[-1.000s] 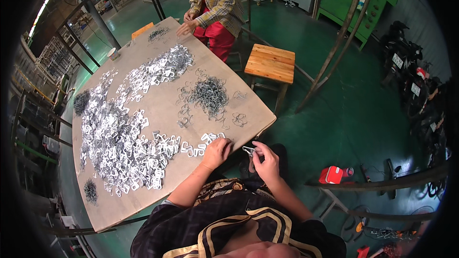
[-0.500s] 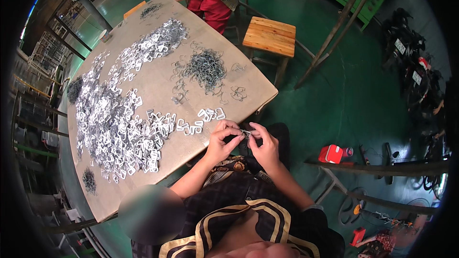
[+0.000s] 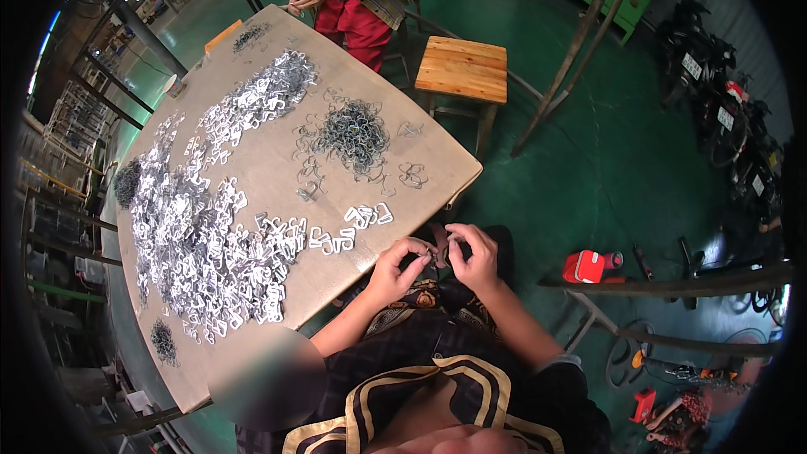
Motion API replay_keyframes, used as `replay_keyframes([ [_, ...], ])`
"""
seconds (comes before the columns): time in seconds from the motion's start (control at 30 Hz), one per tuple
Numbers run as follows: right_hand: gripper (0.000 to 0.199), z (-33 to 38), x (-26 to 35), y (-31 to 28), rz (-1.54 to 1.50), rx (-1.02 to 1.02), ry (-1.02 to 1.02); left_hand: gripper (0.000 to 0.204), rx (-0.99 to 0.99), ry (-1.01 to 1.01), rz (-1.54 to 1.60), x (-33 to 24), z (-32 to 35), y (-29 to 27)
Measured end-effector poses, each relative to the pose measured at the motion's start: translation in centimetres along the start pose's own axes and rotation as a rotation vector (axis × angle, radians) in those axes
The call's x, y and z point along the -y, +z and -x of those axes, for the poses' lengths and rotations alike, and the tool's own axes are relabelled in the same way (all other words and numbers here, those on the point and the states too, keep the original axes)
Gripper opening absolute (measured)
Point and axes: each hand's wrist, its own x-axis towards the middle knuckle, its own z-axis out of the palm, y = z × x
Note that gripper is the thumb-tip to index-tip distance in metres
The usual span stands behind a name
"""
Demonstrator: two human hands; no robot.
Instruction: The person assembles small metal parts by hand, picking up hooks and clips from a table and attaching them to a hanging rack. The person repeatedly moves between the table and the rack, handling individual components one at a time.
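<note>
My left hand [image 3: 395, 273] is just off the table's near right edge, thumb and fingers pinched on a small metal piece whose exact shape is hard to see. A short gap to the right, my right hand [image 3: 476, 262] is closed, thumb against curled fingers; anything in it is too small to make out. Nearest to the left hand on the table are several flat silver metal hooks [image 3: 367, 216]. A large heap of the same hooks [image 3: 202, 244] spreads to the left. Farther back lies a pile of thin dark wire clips [image 3: 351, 136].
The brown table [image 3: 269, 164] also bears a farther hook heap [image 3: 261, 92], small dark piles and a cup [image 3: 173, 86]. A co-worker [image 3: 357, 0] is at its far end. A wooden stool [image 3: 462, 69] stands beyond the right corner. Metal bars [image 3: 672, 284] run at the right.
My hands have drawn apart; before, their fingertips met around a small metal piece. The view has shifted slightly, and the table piles look otherwise the same.
</note>
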Motion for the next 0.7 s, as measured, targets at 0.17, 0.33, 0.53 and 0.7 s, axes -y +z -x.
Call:
replay_keyframes([
  [0.17, 0.026, -4.9, -2.4, 2.8, 0.243, 0.259, -0.05, 0.009, 0.024, 0.081, -0.105, -0.3, 0.7, -0.5],
  [0.33, 0.027, -8.9, -4.8, 7.0, 0.382, 0.308, -0.06, 0.01, -0.004, 0.113, -0.132, 0.0, 1.3, -0.9],
  [0.53, 0.038, -9.1, -3.7, 10.6, 0.352, 0.603, -0.137, 0.011, -0.021, 0.177, -0.17, -0.3, 2.4, -1.1],
  [0.7, 0.039, -7.0, -2.0, 10.7, 0.46, 0.671, -0.079, 0.013, -0.022, 0.14, -0.162, 0.1, 3.0, -1.1],
])
